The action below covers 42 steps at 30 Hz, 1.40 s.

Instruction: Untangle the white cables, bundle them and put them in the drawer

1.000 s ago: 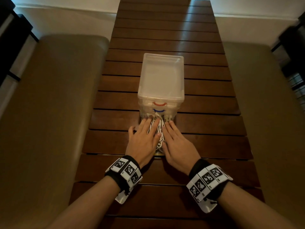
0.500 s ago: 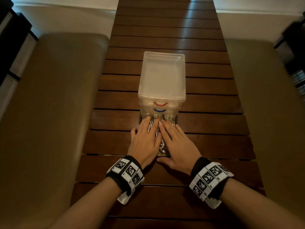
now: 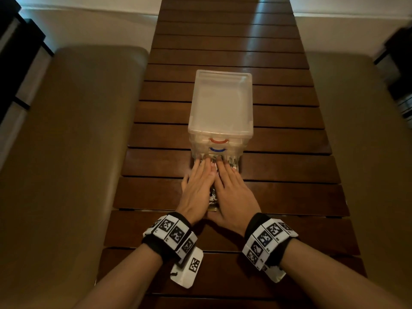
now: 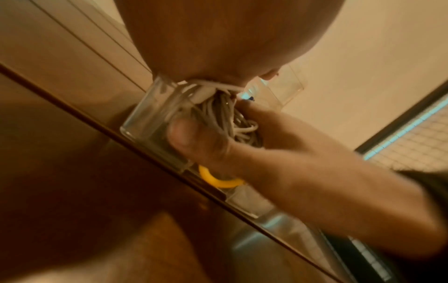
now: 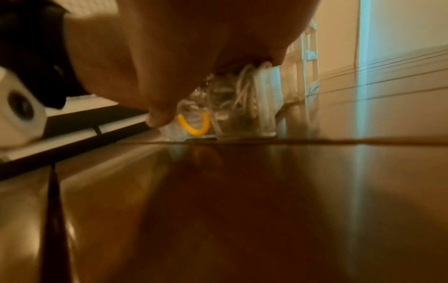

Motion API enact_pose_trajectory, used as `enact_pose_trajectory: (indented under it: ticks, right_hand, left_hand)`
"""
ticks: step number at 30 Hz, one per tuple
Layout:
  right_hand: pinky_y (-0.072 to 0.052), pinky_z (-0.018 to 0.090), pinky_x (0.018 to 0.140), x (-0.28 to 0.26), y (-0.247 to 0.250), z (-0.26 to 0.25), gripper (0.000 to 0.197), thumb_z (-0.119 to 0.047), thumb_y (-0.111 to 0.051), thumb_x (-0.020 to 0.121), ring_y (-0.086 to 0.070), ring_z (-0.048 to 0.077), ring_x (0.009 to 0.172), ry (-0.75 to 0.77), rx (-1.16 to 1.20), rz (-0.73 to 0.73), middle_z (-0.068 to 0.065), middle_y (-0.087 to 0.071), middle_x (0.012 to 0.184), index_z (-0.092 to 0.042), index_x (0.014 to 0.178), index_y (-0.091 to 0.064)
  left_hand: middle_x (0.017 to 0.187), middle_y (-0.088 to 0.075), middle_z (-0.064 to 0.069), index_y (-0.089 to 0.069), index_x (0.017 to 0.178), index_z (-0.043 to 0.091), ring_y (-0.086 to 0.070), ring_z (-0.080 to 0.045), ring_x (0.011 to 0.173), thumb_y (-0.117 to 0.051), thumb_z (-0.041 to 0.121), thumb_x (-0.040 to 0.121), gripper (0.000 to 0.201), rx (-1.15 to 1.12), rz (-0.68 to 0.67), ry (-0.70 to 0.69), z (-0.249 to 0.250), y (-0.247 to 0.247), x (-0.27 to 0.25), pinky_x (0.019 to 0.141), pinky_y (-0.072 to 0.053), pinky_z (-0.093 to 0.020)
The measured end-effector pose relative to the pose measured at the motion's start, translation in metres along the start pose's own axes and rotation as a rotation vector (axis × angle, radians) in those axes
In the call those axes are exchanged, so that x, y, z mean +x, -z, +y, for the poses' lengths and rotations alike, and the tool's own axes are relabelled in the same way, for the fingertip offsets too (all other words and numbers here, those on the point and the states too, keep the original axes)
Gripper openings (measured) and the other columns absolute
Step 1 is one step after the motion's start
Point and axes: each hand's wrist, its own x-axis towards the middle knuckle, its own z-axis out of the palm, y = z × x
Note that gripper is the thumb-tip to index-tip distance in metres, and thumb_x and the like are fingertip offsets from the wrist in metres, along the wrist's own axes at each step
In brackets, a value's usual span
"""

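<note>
A clear plastic drawer unit (image 3: 220, 108) stands mid-table, with a red handle (image 3: 219, 140) and a blue handle (image 3: 216, 150) on its front. Its bottom drawer (image 4: 148, 122), with a yellow handle (image 4: 218, 181), is pulled out toward me. White cables (image 4: 232, 122) lie bunched inside it. My left hand (image 3: 197, 188) and right hand (image 3: 233, 192) lie flat side by side over the drawer, fingers straight, pressing the cables down. Only a strip of the white cables (image 3: 213, 196) shows between the hands. The cables (image 5: 244, 92) show through the drawer wall in the right wrist view.
The dark slatted wooden table (image 3: 278, 121) runs away from me. Tan cushioned benches flank it, one on the left (image 3: 73, 152) and one on the right (image 3: 365, 152). A pale wall (image 3: 93, 25) closes the far end.
Both hands have slid forward toward the drawer unit and closed together over the cables. Less of the white cable shows between them now.
</note>
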Motion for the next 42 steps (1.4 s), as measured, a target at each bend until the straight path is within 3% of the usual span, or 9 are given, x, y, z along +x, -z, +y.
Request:
enact_pose_trajectory:
  ticks: [4,6,8,11,14,19,27,34,42]
  right_hand:
    - [-0.005,0.046,0.12,-0.001,-0.005,-0.002,0.108,-0.082,-0.03,0.081,-0.003,0.037,0.149,0.032,0.021,0.044,0.017,-0.001,0.163,-0.009,0.156,-0.002]
    - [-0.009,0.049,0.12,0.0,-0.006,0.0,0.107,-0.082,-0.035,0.082,-0.006,0.039,0.149,0.051,0.011,0.052,0.016,-0.006,0.163,-0.01,0.156,-0.007]
    - [-0.012,0.051,0.12,0.0,-0.006,0.001,0.106,-0.081,-0.038,0.082,-0.01,0.04,0.148,0.062,-0.005,0.05,0.016,-0.011,0.162,-0.009,0.155,-0.012]
    - [-0.013,0.05,0.12,-0.001,-0.007,0.003,0.104,-0.08,-0.04,0.082,-0.013,0.04,0.148,0.066,0.009,0.046,0.016,-0.016,0.161,-0.007,0.154,-0.018]
    - [-0.01,0.049,0.121,-0.001,-0.009,0.003,0.106,-0.081,-0.04,0.082,-0.008,0.038,0.149,0.065,0.027,0.049,0.014,-0.012,0.163,-0.009,0.155,-0.013]
    - [-0.009,0.051,0.12,-0.002,-0.009,0.001,0.103,-0.078,-0.041,0.083,-0.006,0.04,0.149,0.078,0.081,0.09,0.015,-0.008,0.163,-0.018,0.156,-0.001]
    - [-0.012,0.055,0.12,-0.002,-0.011,0.002,0.092,-0.075,-0.04,0.086,-0.006,0.043,0.148,0.108,0.048,0.065,0.016,-0.008,0.163,-0.022,0.156,-0.013]
    - [-0.013,0.055,0.119,-0.003,-0.007,0.0,0.091,-0.074,-0.044,0.084,-0.006,0.044,0.148,0.095,0.022,0.061,0.014,-0.005,0.163,-0.026,0.155,-0.014]
    - [-0.006,0.047,0.119,0.005,0.001,-0.003,0.109,-0.074,-0.064,0.069,-0.005,0.041,0.149,0.032,0.074,0.063,0.021,0.0,0.162,-0.028,0.153,-0.013]
  left_hand:
    - [0.16,0.01,0.015,0.007,0.151,0.035,0.011,0.002,0.144,-0.01,0.053,0.102,0.055,-0.201,-0.023,0.05,0.002,0.004,-0.001,0.12,0.01,-0.04]
    - [0.162,-0.011,0.01,-0.01,0.153,0.035,-0.015,-0.004,0.147,-0.023,0.06,0.098,0.062,-0.628,0.0,0.071,0.004,0.008,0.001,0.121,-0.012,-0.037]
    - [0.149,-0.043,-0.002,-0.031,0.148,0.02,-0.049,-0.006,0.128,-0.029,0.04,0.102,0.05,-1.138,0.079,0.141,0.005,0.013,0.002,0.104,-0.042,-0.025]
    - [0.132,-0.06,-0.015,-0.049,0.13,0.006,-0.061,-0.019,0.118,-0.034,0.004,0.096,0.038,-1.344,0.242,0.154,0.005,0.023,-0.002,0.094,-0.049,-0.03]
    - [0.129,-0.062,-0.009,-0.051,0.128,0.008,-0.064,-0.013,0.113,-0.038,-0.007,0.094,0.039,-1.105,0.267,0.105,0.005,0.023,-0.01,0.087,-0.054,-0.024]
    - [0.144,-0.042,0.022,-0.027,0.147,0.042,-0.039,0.001,0.135,-0.047,0.033,0.098,0.053,-0.694,0.055,-0.034,-0.008,0.005,-0.02,0.11,-0.035,-0.03]
    - [0.157,-0.016,0.014,-0.018,0.148,0.037,-0.01,0.002,0.146,-0.035,0.02,0.105,0.049,-0.219,0.138,-0.116,-0.023,0.008,-0.01,0.123,-0.002,-0.036]
    - [0.16,0.017,0.01,0.009,0.152,0.031,0.013,0.0,0.143,-0.044,0.058,0.091,0.086,-0.291,0.052,0.054,-0.041,0.025,0.005,0.121,-0.003,-0.034]
    - [0.154,0.022,0.014,0.03,0.139,0.034,0.016,-0.006,0.145,-0.003,0.076,0.082,0.077,0.116,-0.124,-0.024,-0.044,0.024,0.006,0.119,0.012,-0.038]
